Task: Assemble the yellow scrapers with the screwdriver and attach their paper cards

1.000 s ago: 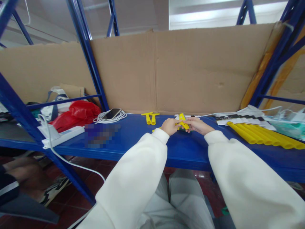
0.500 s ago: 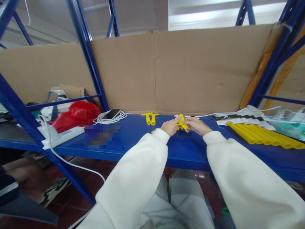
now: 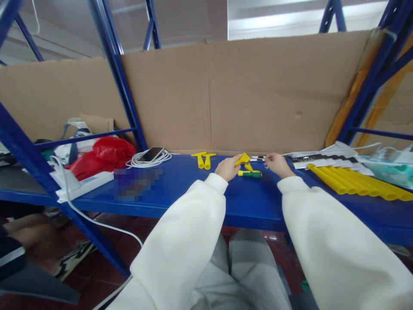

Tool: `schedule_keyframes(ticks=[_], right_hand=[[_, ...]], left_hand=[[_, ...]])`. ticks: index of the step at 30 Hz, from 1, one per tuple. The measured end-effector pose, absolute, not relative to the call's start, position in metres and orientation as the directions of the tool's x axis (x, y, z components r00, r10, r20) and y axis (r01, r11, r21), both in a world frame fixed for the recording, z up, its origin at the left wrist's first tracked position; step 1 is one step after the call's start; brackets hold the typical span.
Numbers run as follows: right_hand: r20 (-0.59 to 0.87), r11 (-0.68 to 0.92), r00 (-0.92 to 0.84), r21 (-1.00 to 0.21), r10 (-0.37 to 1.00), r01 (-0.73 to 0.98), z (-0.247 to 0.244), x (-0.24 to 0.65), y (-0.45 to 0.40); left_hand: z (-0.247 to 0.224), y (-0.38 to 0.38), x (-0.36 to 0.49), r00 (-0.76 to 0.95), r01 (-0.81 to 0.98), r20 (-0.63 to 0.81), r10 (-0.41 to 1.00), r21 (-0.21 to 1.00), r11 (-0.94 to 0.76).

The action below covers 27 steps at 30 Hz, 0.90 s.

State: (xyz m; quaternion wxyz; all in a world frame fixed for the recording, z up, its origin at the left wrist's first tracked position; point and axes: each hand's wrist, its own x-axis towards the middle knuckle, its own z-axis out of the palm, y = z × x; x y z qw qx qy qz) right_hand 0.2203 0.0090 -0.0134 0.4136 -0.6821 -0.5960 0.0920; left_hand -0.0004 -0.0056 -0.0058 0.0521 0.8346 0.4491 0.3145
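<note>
My left hand (image 3: 227, 168) is closed around a yellow plastic scraper head (image 3: 244, 158), whose wide end sticks out past the fingertips. My right hand (image 3: 276, 164) has moved apart from it and is pinched at the fingertips; what it grips is too small to name. Between the hands, a screwdriver (image 3: 250, 174) with a green and yellow handle lies on the blue shelf. Two more T-shaped yellow pieces (image 3: 207, 161) lie side by side left of my left hand. Small black and white items (image 3: 257, 159) sit behind the screwdriver.
Several yellow tubes (image 3: 355, 182) lie in a row at right, before black and white packaging cards (image 3: 325, 161). At left are a phone (image 3: 151, 154) on a coiled white cable (image 3: 138, 160), a power strip (image 3: 88, 184) and a red bag (image 3: 105, 155). Cardboard (image 3: 258, 94) stands behind.
My right hand has let go of the yellow scraper head and shifted right, its fingers now pinched. My left hand still holds the scraper head. The screwdriver has come into plain view.
</note>
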Motion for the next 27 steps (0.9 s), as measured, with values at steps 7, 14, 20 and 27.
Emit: schedule_keyframes(ticks=[7, 14, 20, 27], right_hand=[[0.269, -0.194, 0.242, -0.193, 0.932, 0.962, -0.024, 0.256, 0.017], [0.239, -0.169, 0.205, -0.160, 0.949, 0.973, -0.033, 0.257, 0.023], [0.235, -0.144, 0.168, -0.114, 0.958, 0.983, -0.032, 0.253, 0.022], [0.182, -0.097, 0.109, -0.069, 0.977, 0.993, -0.028, 0.243, 0.018]], left_hand=[[-0.003, 0.007, -0.003, 0.314, 0.554, 0.585, 0.748, 0.527, -0.645], [0.008, 0.004, -0.004, 0.119, 0.245, 0.391, 0.913, 0.879, -0.409], [0.012, -0.009, -0.001, 0.180, -0.071, 0.094, 0.979, 0.994, -0.082], [0.006, -0.006, 0.003, 0.340, -0.028, -0.119, 0.933, 0.990, 0.137]])
